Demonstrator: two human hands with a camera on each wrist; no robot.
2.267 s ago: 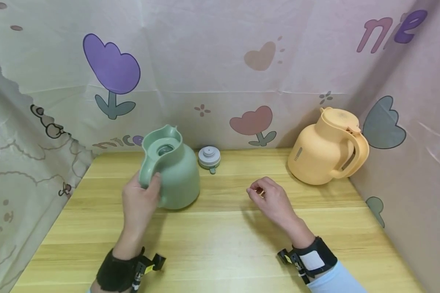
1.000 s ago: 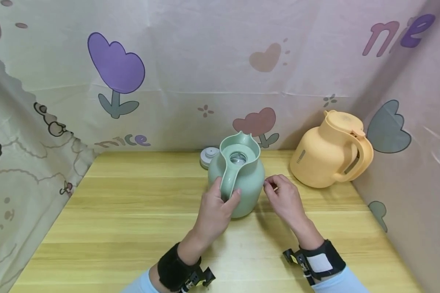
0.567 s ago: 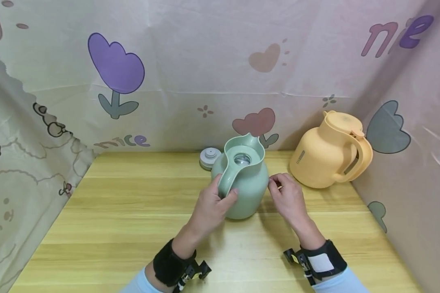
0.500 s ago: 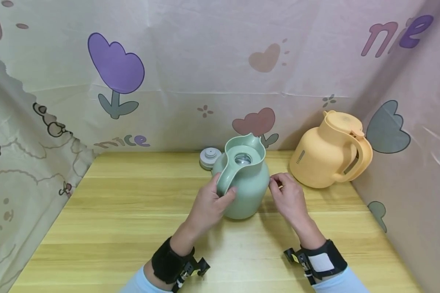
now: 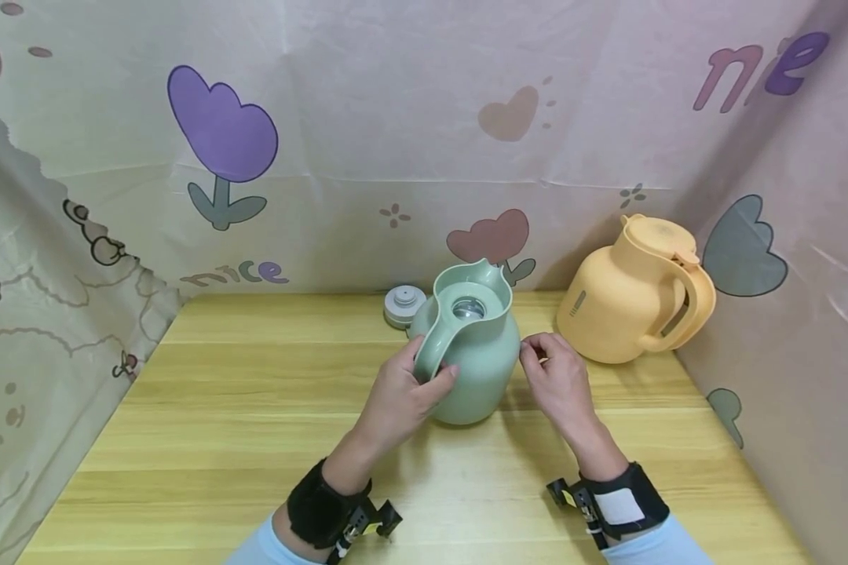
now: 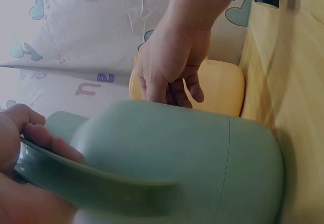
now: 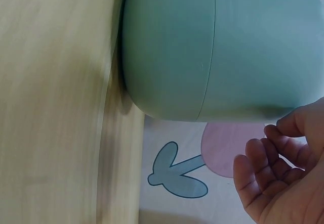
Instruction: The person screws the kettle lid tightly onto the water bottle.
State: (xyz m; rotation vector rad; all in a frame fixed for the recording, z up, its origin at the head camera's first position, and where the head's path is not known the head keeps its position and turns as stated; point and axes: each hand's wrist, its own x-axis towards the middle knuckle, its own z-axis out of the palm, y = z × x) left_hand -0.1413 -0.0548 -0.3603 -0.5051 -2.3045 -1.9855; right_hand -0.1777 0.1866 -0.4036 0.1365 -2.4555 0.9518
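Note:
A green thermos jug (image 5: 477, 369) stands on the wooden table in the head view, its mouth uncovered and showing a shiny inner neck. My left hand (image 5: 404, 392) grips its handle, thumb along the near side. In the left wrist view, the handle (image 6: 101, 183) passes between the fingers and palm. Close against the jug's right side is my right hand (image 5: 557, 380), its fingers loosely curled with nothing in them. The right wrist view shows the fingertips (image 7: 283, 128) at the jug's surface; whether they touch it I cannot tell. Behind the jug sits a grey stopper (image 5: 404, 304), partly hidden.
A yellow thermos jug (image 5: 625, 302) with its lid on stands at the table's back right, handle toward the right. Printed cloth (image 5: 367, 118) hangs along the back and both sides. The wooden table (image 5: 219, 439) extends left and in front of the hands.
My left hand has brought the green jug from the left to the middle, near the right hand, and turned it slightly. In the last half second hardly anything has moved.

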